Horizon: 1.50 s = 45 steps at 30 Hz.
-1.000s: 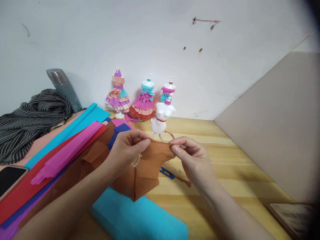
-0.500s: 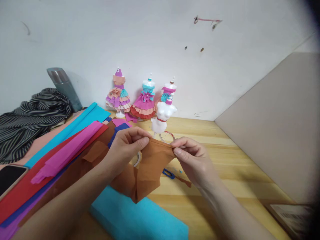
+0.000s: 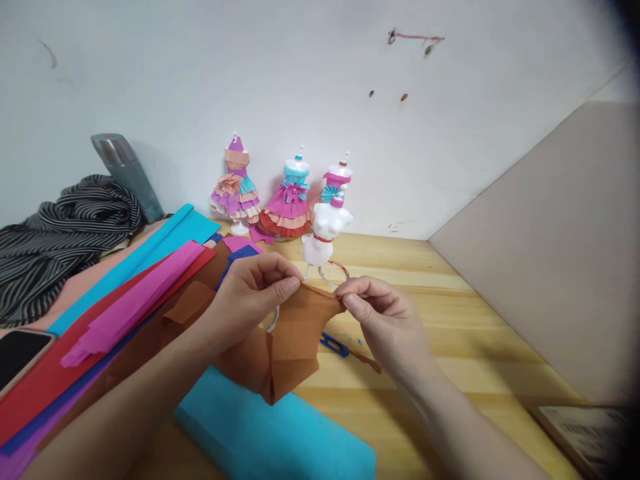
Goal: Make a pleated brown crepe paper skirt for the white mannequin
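A brown piece of crepe paper [image 3: 295, 333] hangs by its top edge between my two hands. My left hand [image 3: 257, 293] pinches the upper left end between thumb and fingers. At the upper right corner, my right hand [image 3: 383, 317] pinches the same edge. Just behind the paper stands a small white mannequin [image 3: 327, 230] with a red band at its waist and a pink one at its neck. Below the brown paper lies a turquoise sheet [image 3: 280, 433]. A blue tool [image 3: 334, 345] rests on the table, partly beside the paper.
Three dressed mannequins [image 3: 290, 207] stand against the wall. Coloured paper [image 3: 135, 293], a phone [image 3: 20, 357], striped cloth [image 3: 75, 227] and a leaning bottle [image 3: 130, 177] are on the left. A flat framed object [image 3: 580, 433] lies at the lower right.
My right hand has shifted slightly left along the top edge, and the brown paper's upper right corner has moved left with it. More of the blue tool shows.
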### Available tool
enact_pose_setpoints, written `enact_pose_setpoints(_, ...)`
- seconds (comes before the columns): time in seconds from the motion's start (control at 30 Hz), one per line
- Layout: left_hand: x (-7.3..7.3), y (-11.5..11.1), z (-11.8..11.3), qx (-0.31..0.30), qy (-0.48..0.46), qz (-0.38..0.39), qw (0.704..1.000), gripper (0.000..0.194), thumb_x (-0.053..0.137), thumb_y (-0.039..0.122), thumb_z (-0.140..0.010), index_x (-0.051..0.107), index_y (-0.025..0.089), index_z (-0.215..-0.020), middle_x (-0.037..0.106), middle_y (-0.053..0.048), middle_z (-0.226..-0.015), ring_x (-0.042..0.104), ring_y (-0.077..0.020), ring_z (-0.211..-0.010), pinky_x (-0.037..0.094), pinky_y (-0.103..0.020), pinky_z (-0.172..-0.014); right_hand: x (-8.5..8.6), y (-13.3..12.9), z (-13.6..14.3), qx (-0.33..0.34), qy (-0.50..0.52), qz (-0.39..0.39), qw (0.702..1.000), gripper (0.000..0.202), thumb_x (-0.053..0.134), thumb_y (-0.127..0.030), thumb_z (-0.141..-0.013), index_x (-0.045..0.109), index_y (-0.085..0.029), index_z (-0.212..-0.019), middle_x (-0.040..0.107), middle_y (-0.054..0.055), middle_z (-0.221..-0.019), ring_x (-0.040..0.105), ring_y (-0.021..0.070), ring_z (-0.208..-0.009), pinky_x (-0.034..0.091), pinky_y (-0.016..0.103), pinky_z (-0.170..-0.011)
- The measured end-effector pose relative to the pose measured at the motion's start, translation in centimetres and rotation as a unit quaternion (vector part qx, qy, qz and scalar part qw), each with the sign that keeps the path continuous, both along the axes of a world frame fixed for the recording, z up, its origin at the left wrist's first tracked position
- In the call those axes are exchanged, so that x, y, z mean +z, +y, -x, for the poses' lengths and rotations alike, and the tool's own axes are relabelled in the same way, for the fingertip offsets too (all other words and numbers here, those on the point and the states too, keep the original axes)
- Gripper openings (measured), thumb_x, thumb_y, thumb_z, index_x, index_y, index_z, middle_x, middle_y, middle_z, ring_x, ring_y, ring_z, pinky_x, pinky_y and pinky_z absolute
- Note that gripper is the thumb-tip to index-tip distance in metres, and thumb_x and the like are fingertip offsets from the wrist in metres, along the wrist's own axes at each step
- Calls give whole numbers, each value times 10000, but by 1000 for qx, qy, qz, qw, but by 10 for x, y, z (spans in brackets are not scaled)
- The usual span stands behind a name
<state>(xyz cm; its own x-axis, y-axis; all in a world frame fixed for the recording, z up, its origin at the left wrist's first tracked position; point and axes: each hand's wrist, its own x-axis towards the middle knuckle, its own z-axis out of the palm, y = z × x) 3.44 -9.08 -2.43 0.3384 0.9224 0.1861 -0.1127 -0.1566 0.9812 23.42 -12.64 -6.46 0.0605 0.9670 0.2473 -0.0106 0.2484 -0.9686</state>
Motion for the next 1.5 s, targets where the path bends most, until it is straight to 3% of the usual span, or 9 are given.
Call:
enact_pose_setpoints(0.27, -2, -1, 0, 5, -14, 23, 1000, 154, 715, 276, -718, 639, 145, -694, 588, 11, -630, 513, -90, -596, 379, -193, -555, -3, -4, 6, 37, 43, 8, 998, 191, 801, -296, -704, 693, -243, -852, 626, -7, -707, 552, 131, -634, 464, 246, -586)
enact_pose_setpoints(0.5, -2, -1, -1, 8, -30, 48, 998, 171, 737, 299, -701, 648, 154, -712, 587, 14, -625, 504, -87, -574, 370, -191, -531, -1, -3, 7, 39, 61, 24, 997, 186, 770, -381, -728, 708, -247, -841, 654, 11, -707, 564, 152, -638, 463, 272, -584)
enact_pose_setpoints(0.63, -4, 0, -1, 15, -27, 42, 999, 163, 736, 293, -697, 655, 152, -709, 585, 14, -613, 494, -84, -567, 355, -186, -520, 0, -2, 8, 8, 66, 22, 998, 240, 782, -452, -695, 693, -238, -759, 646, 11, -693, 556, 156, -631, 463, 288, -589)
enact_pose_setpoints(0.9, -5, -1, -2, 40, -30, 57, 997, 151, 742, 276, -684, 667, 147, -705, 579, 24, -589, 471, -65, -539, 352, -167, -500, -5, -1, 5, -19, 82, 9, 996, 197, 793, -394, -704, 693, -238, -771, 646, -8, -673, 535, 124, -591, 433, 254, -571)
enact_pose_setpoints(1.2, -6, 2, 0, 45, -30, 37, 998, 151, 757, 246, -690, 766, 183, -827, 688, -11, -667, 583, -103, -624, 435, -185, -553, -4, -3, 4, -1, 75, -3, 997, 201, 792, -423, -693, 719, -243, -746, 656, 21, -673, 540, 150, -599, 435, 276, -555)
enact_pose_setpoints(1.5, -4, 4, 5, 21, -25, -1, 999, 84, 752, 212, -718, 781, 193, -796, 756, -36, -776, 666, -142, -736, 501, -190, -626, -3, -3, 6, 4, 86, -13, 996, 180, 798, -402, -691, 732, -244, -746, 653, 17, -665, 525, 138, -595, 419, 257, -552)
